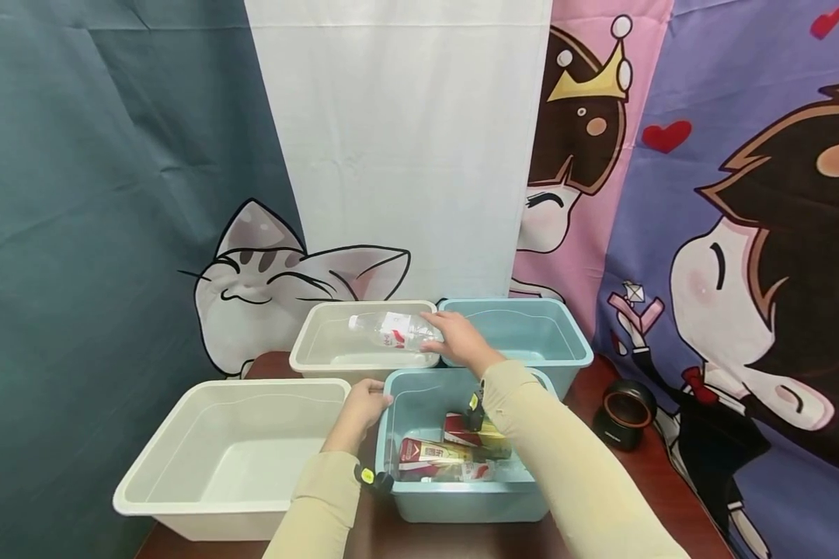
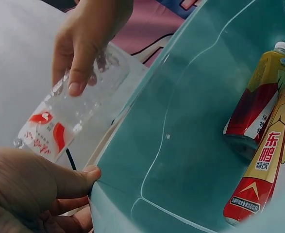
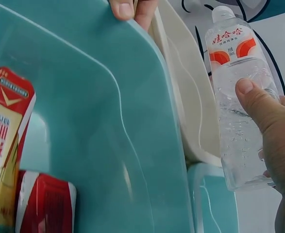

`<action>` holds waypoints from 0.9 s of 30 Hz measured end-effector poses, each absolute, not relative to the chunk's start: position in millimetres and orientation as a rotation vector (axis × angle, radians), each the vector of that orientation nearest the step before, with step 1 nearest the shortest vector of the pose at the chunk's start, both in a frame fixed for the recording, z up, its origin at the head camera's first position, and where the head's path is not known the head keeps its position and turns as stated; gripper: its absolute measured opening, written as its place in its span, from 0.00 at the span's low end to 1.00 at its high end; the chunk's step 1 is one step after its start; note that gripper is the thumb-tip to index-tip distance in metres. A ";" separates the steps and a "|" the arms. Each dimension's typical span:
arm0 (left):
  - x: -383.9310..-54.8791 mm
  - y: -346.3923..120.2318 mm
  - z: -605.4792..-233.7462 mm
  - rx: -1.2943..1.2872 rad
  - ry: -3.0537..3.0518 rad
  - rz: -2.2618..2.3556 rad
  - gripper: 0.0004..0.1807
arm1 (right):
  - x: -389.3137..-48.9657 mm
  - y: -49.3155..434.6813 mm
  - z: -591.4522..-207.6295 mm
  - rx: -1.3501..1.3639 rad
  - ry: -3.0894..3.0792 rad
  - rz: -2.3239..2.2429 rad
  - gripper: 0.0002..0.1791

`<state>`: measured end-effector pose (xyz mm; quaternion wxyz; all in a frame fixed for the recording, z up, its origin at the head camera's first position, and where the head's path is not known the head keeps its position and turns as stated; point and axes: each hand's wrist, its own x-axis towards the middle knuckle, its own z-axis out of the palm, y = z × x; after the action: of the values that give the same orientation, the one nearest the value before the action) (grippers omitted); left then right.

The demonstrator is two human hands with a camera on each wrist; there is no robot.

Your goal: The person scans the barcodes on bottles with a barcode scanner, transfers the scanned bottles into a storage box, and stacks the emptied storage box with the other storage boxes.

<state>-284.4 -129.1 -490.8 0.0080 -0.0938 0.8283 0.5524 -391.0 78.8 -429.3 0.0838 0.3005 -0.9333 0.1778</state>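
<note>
My right hand (image 1: 459, 339) grips a clear plastic water bottle (image 1: 395, 331) with a red and white label, thumb on one side, fingers round the other. In the head view the bottle lies sideways over the back white bin (image 1: 315, 359), its white cap pointing left. My left hand (image 1: 367, 402) pinches the near blue bin (image 1: 471, 487) at its back left corner, thumb on the rim and fingers outside, as the left wrist view shows. Inside that bin lie several drink bottles, among them a red and gold bottle (image 2: 266, 155) and a darker red and yellow one (image 2: 256, 99).
A white bin (image 1: 231, 466) stands at the front left, and a second blue bin (image 1: 531, 330) at the back right. On the brown table (image 1: 671, 481) at the right sits a round black object (image 1: 624, 414). A printed curtain (image 1: 405, 155) hangs behind.
</note>
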 end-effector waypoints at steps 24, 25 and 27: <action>-285.7 -128.7 -490.6 -0.306 2.616 1.721 0.19 | -402.1 34.2 -425.9 0.998 -2.730 0.566 0.42; -285.6 -128.6 -490.5 -0.301 2.619 1.720 0.19 | -402.4 33.5 -426.1 0.993 -2.730 0.568 0.42; -285.8 -128.2 -491.1 -0.302 2.617 1.729 0.19 | -402.7 32.4 -427.4 0.988 -2.725 0.587 0.43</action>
<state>-285.8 -128.2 -491.1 -0.0049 -0.0959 0.8306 0.5486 -402.7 32.4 -427.4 0.0921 0.3326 -0.9175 0.1975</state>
